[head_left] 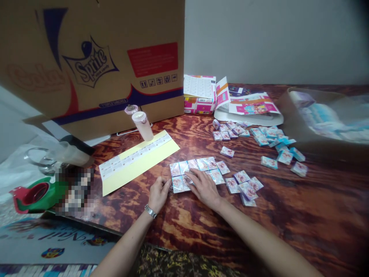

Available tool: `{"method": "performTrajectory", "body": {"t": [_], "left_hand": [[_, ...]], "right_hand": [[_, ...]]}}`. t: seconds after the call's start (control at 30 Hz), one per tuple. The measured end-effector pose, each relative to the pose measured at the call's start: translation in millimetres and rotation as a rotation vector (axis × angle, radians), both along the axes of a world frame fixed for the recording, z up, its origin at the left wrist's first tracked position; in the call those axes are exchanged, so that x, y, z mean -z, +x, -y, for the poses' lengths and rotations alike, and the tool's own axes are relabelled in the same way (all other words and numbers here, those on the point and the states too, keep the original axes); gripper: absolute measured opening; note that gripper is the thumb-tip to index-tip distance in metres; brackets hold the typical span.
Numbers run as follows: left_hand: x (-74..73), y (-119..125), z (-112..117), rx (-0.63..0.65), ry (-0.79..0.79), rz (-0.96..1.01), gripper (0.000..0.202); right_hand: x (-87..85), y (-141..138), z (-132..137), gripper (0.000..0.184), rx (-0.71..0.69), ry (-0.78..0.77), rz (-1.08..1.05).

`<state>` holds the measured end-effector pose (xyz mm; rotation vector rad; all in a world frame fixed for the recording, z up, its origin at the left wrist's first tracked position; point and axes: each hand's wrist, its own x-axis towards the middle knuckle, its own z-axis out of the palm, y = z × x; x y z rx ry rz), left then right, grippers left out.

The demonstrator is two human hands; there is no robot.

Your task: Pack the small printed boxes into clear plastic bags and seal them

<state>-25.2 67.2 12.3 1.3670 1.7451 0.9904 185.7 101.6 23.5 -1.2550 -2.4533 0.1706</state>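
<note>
Small white, blue and purple boxes [203,164] lie flat in a two-row block on the wooden table. My left hand [158,194], with a metal watch on its wrist, is at the block's left end. Its fingers are curled close together, and what they may hold is hidden. Across the front row rests my right hand [205,190], its fingers stretched out and slightly apart on top of the boxes. Just right of it, more loose small boxes [248,189] overlap in a little pile.
Further small boxes lie scattered [270,134] beside a brown bin [313,140] filled with more of them. A yellow sheet with a label strip [141,169] is at left, near a pink bottle [143,127]. Behind stand a large carton [115,50] and a pink box [200,105].
</note>
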Motion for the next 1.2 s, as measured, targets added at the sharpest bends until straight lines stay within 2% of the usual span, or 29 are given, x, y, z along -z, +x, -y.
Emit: {"method": "performTrajectory", "body": {"t": [0.23, 0.43, 0.67, 0.87, 1.1, 1.2], "left_hand": [[11.0, -3, -4, -0.02, -0.025, 0.039, 0.033], [20.7, 3, -7, -0.002, -0.044, 0.07, 0.034], [22.4, 8, -9, -0.001, -0.017, -0.003, 0.03], [25.2, 9, -6, -0.012, -0.029, -0.041, 0.029], [27.3, 8, -8, -0.038, -0.037, -0.049, 0.032], [22.3, -1, -8, -0.066, -0.025, -0.041, 0.031]], "right_hand": [[0.2, -2, 0, 0.038, -0.001, -0.013, 0.016], [-2.4, -2, 0, 0.038, -0.003, -0.021, 0.019], [2.9, -1, 1, 0.037, -0.029, 0.025, 0.064], [3.3, -3, 3, 0.053, -0.064, 0.045, 0.241], [3.5, -10, 7, 0.049, -0.037, 0.051, 0.282], [5.6, -9, 8, 0.048, -0.034, 0.046, 0.259]]}}
